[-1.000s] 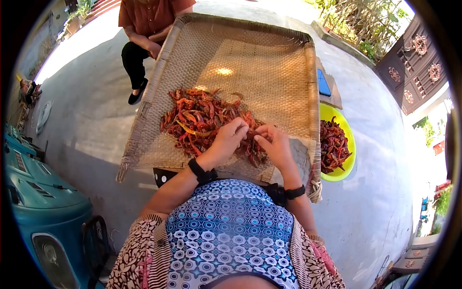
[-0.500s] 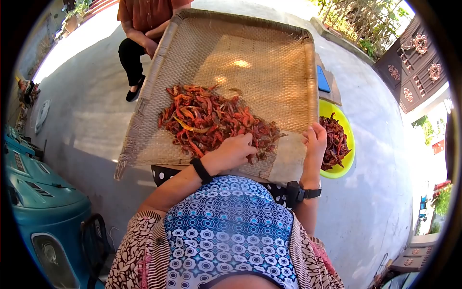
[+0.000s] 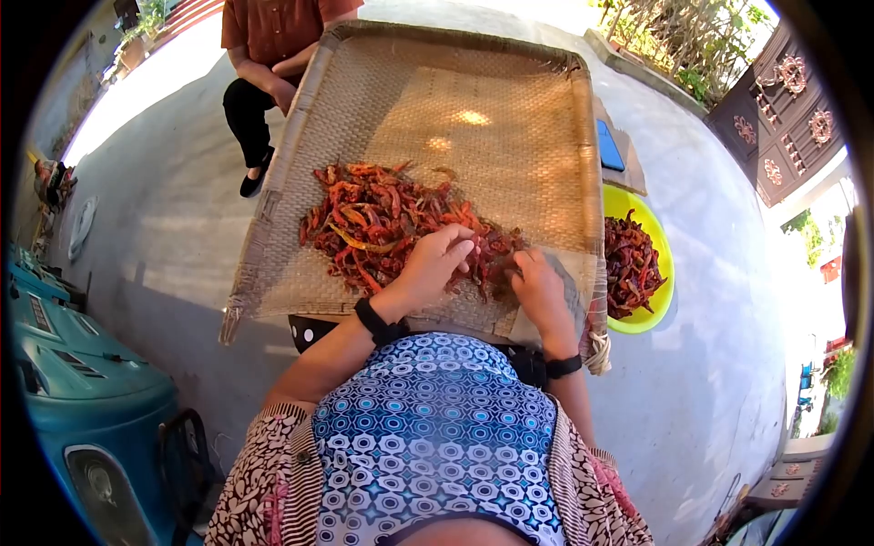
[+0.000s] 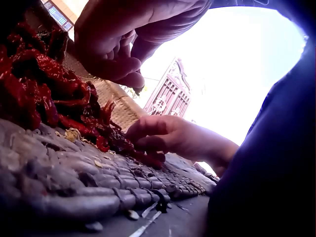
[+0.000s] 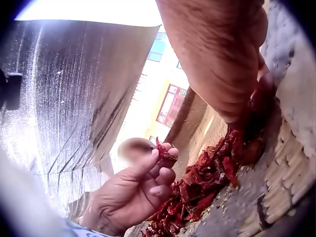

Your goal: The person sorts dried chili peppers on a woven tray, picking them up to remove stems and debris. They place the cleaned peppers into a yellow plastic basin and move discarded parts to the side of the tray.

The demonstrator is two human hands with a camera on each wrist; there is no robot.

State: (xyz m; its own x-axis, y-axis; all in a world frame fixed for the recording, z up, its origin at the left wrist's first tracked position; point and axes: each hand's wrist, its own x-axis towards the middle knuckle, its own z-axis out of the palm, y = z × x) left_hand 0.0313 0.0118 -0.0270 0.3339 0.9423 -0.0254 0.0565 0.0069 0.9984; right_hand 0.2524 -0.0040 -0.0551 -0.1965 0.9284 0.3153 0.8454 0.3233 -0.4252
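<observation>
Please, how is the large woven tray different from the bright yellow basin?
The large, tan woven tray is four-sided, while the bright yellow basin is rounded. The tray is much wider than the basin. The tray's surface looks coarsely woven; the basin's rim looks smooth. Both hold wrinkled red peppers.

Rimmed tan woven tray, loose heap of wrinkled red peppers on its near half
</observation>
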